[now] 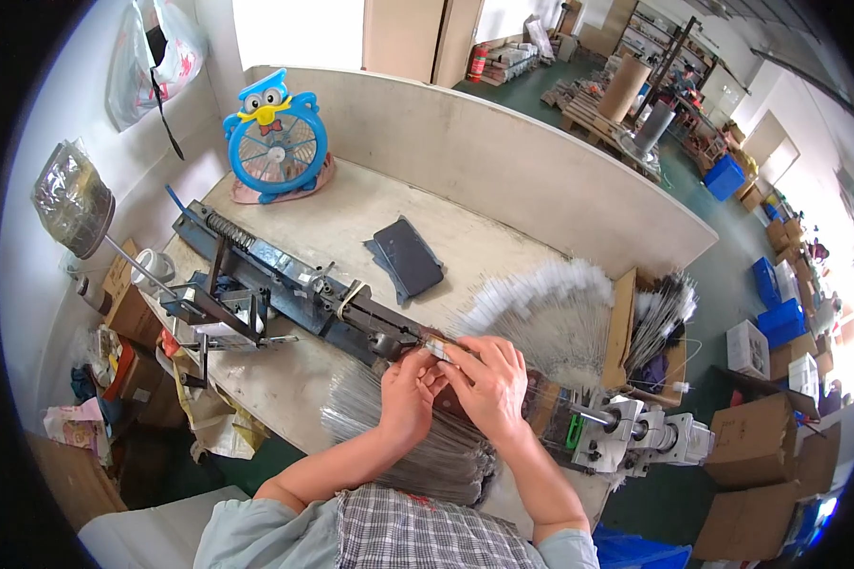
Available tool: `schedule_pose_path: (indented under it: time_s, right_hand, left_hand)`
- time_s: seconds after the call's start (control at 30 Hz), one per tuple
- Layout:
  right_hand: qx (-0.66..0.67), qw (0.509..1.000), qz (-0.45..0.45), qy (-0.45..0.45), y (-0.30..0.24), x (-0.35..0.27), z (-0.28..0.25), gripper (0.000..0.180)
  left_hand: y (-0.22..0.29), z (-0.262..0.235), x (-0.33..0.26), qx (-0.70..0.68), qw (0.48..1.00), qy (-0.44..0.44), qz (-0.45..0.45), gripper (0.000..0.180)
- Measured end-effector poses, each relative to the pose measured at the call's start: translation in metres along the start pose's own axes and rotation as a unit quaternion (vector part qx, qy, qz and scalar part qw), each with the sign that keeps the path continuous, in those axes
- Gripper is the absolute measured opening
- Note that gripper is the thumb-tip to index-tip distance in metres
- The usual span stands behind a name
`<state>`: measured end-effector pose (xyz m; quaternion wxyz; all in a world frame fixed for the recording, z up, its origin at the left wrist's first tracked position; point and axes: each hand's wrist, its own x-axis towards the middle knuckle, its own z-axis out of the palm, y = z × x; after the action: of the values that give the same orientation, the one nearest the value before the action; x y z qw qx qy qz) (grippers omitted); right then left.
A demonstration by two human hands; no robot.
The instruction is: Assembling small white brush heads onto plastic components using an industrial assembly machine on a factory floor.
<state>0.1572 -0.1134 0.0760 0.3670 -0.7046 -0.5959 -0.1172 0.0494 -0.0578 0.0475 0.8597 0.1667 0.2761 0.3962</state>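
Both hands meet at the near end of a long dark metal bench fixture point(299, 296). My left hand point(408, 396) is closed, its fingertips pinched together beside the fixture's end. My right hand point(491, 387) has thumb and fingers drawn together at a small pale piece point(436, 348); what exactly either hand grips is too small to tell. Beneath my forearms spreads a thick bundle of thin grey wires point(398, 441). Beyond my right hand fans another bundle of thin wires with whitish ends point(545, 303).
A silver metal mechanism point(635, 436) stands at the table's right end, beside a cardboard box of wires point(626, 327). Behind the fixture lies a dark flat case point(410, 258). A blue cartoon fan point(277, 156) stands at the back left, before a low partition point(503, 142).
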Motion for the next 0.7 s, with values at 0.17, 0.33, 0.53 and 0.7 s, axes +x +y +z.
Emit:
schedule_pose_path:
  time_s: [0.17, 0.33, 0.53, 0.7]
  right_hand:
    - [-0.009, 1.000, 0.000, 0.012, -0.003, 0.001, 0.000, 0.022]
    - [-0.029, 1.000, -0.007, 0.007, -0.002, -0.003, -0.002, 0.022]
    - [-0.029, 0.999, -0.007, -0.020, 0.000, -0.001, -0.002, 0.021]
    - [-0.023, 1.000, -0.012, -0.003, -0.002, 0.000, -0.007, 0.021]
  left_hand:
    - [0.001, 0.003, 0.000, 0.025, 1.000, 0.004, 0.010, 0.004]
    - [-0.001, 0.001, 0.001, 0.043, 0.999, 0.006, 0.007, 0.004]
    - [-0.002, -0.001, 0.003, 0.040, 0.999, -0.002, 0.004, 0.005]
    - [-0.004, -0.008, 0.007, 0.037, 0.999, -0.012, 0.004, 0.012]
